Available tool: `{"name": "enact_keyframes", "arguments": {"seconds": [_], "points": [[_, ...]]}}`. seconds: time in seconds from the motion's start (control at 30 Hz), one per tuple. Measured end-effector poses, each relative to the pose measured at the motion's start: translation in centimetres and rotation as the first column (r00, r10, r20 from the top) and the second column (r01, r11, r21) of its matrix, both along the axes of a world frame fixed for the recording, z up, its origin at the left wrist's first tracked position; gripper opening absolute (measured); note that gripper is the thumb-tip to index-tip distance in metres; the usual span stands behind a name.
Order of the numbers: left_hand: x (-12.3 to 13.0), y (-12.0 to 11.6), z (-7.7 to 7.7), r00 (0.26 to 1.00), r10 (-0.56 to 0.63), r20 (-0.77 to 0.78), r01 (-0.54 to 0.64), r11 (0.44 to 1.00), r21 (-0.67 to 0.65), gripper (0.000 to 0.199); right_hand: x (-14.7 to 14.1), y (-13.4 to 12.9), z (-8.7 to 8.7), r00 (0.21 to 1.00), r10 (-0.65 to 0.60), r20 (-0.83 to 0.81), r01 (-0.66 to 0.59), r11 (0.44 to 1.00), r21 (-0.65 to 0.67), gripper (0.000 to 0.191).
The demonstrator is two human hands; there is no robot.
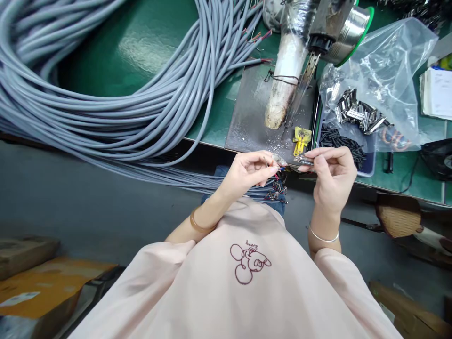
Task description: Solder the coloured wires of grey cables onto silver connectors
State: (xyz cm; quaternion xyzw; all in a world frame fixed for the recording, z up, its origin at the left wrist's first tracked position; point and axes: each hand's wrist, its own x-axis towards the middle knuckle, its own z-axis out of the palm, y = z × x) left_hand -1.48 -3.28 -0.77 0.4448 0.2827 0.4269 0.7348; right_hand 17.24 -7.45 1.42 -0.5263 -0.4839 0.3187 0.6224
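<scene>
My left hand (249, 173) is closed in a pinch on thin colored wires (278, 173) at its fingertips, near the bench edge. Between the thumb and fingers of my right hand (334, 176) is a small metal multi-pin connector (305, 161), held level with the wires and a short gap to their right. Just beyond the connector, a yellow clip (301, 140) sits on the dark work plate (247, 113). Below my left hand, grey cables with connectors on their ends (276, 190) lie across my lap.
Large coils of grey cable (141, 106) cover the bench's left side. A soldering iron (303, 84) points down beside a white wrapped tube (280, 94). Behind it stands a solder spool (353, 35). To the right, a plastic bag of connectors (356, 113) rests on a bin (370, 157) of black parts.
</scene>
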Motion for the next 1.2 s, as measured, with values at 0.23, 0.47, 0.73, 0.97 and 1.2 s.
{"name": "enact_keyframes", "arguments": {"seconds": [0.23,0.47,0.73,0.97,1.2], "points": [[0.5,-0.8,0.0,0.998,0.012,-0.058,-0.012,1.000,0.009,0.016,-2.3,-0.2,-0.9,0.997,0.058,0.041,-0.057,0.998,-0.025,0.010],[0.0,-0.1,-0.8,0.995,-0.020,0.097,0.031,0.993,-0.111,0.020,-2.3,-1.2,-0.7,0.939,0.114,0.325,-0.113,0.993,-0.021,0.009],[-1.1,0.6,-0.4,0.963,-0.243,0.118,0.261,0.951,-0.164,0.026,-1.0,-1.1,0.7,0.926,0.321,0.197,-0.264,0.927,-0.268,0.015],[-0.9,0.6,-0.5,0.962,-0.258,0.092,0.271,0.943,-0.191,0.026,-0.5,-0.4,1.3,0.894,0.392,0.217,-0.344,0.911,-0.229,0.013],[-0.4,0.9,-1.2,0.999,-0.035,0.041,0.042,0.982,-0.187,0.026,0.0,-0.6,1.4,0.971,0.118,0.208,-0.091,0.987,-0.132,0.018]]}}
